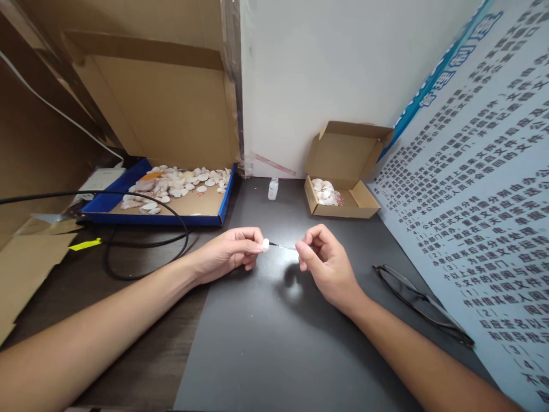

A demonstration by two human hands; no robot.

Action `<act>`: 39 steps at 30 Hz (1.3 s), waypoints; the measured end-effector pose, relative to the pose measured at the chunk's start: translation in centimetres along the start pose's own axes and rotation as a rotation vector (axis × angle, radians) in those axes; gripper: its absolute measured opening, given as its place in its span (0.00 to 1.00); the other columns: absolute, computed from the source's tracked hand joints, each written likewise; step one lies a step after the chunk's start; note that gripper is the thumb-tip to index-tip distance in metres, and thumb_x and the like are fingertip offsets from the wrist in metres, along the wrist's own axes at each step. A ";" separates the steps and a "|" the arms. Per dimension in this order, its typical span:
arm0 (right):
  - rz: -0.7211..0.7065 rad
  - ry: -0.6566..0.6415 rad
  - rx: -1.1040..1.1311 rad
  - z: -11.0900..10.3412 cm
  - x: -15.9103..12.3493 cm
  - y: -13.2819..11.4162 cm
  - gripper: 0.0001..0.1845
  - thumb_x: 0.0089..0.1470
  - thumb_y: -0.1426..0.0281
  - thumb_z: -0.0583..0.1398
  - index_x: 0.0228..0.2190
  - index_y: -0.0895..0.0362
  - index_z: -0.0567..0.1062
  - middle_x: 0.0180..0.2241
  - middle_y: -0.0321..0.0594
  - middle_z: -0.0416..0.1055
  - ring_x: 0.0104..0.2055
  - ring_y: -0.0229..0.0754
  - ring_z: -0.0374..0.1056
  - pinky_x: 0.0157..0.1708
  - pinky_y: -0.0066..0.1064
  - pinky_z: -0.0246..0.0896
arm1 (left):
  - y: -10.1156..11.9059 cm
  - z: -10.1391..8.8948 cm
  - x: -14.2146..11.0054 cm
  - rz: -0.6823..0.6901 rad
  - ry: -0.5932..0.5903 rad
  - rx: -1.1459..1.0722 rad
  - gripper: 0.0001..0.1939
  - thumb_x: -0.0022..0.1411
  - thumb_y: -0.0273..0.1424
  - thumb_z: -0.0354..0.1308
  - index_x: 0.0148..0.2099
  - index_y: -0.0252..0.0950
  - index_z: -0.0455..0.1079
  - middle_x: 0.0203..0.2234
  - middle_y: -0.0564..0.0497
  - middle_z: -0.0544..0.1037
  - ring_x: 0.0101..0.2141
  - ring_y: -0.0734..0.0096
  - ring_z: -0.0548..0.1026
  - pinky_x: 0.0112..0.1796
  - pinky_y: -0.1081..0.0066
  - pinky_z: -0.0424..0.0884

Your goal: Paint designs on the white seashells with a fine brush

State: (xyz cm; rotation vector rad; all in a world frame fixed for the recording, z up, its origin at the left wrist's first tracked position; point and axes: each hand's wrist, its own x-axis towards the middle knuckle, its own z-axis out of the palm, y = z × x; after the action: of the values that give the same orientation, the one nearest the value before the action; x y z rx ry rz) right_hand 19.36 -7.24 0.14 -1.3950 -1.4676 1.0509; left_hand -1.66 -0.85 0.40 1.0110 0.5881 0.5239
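Pinched between the thumb and forefinger of my left hand (240,250) is a small white shell (266,245). Opposite it, my right hand (321,257) is closed on the end of a thin brush (283,246), which points left. Its dark tip is at or very near the shell; whether they touch I cannot tell. Both hands are raised over the dark grey mat (257,343). Beyond them stands a small clear bottle (273,189) with a white label.
A blue-sided cardboard box (156,218) holds many white shells, back left. Another open cardboard box (343,211) with shells stands back right. A black cable (146,194) loops at left. Eyeglasses (422,303) lie by the printed board (480,200).
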 end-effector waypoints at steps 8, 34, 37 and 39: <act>-0.011 -0.007 -0.031 0.2 0.0 0.5 0.27 0.52 0.50 0.56 0.33 0.63 0.57 0.27 0.35 0.57 0.26 0.20 0.52 0.27 0.13 0.52 | -0.1 0.6 -0.2 0.012 -0.061 -0.080 0.05 0.59 0.28 0.60 0.35 0.33 0.67 0.22 0.55 0.64 0.23 0.79 0.63 0.29 0.73 0.67; -0.060 -0.035 -0.132 0.2 -0.1 0.0 0.26 0.54 0.51 0.55 0.33 0.64 0.59 0.27 0.36 0.58 0.27 0.20 0.52 0.28 0.12 0.50 | -0.1 0.7 -0.2 -0.047 -0.081 -0.163 0.04 0.59 0.26 0.59 0.36 0.29 0.69 0.23 0.52 0.64 0.23 0.80 0.63 0.28 0.74 0.66; -0.063 -0.032 -0.118 0.1 -0.1 0.0 0.26 0.54 0.51 0.54 0.33 0.64 0.59 0.27 0.36 0.58 0.27 0.20 0.50 0.27 0.12 0.49 | -0.2 0.6 -0.2 -0.041 -0.087 -0.149 0.04 0.60 0.27 0.58 0.35 0.30 0.68 0.23 0.53 0.63 0.23 0.80 0.63 0.28 0.74 0.67; -0.059 -0.028 -0.096 0.1 -0.2 0.0 0.26 0.55 0.50 0.53 0.33 0.64 0.58 0.26 0.36 0.57 0.26 0.20 0.50 0.27 0.12 0.48 | -0.2 0.6 -0.2 -0.035 -0.088 -0.142 0.04 0.60 0.27 0.58 0.36 0.30 0.68 0.23 0.53 0.63 0.23 0.80 0.63 0.29 0.74 0.67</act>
State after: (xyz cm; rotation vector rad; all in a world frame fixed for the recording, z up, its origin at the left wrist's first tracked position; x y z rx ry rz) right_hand 19.28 -7.41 0.16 -1.4000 -1.5880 0.9776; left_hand -1.33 -1.45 0.52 0.8834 0.4831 0.4808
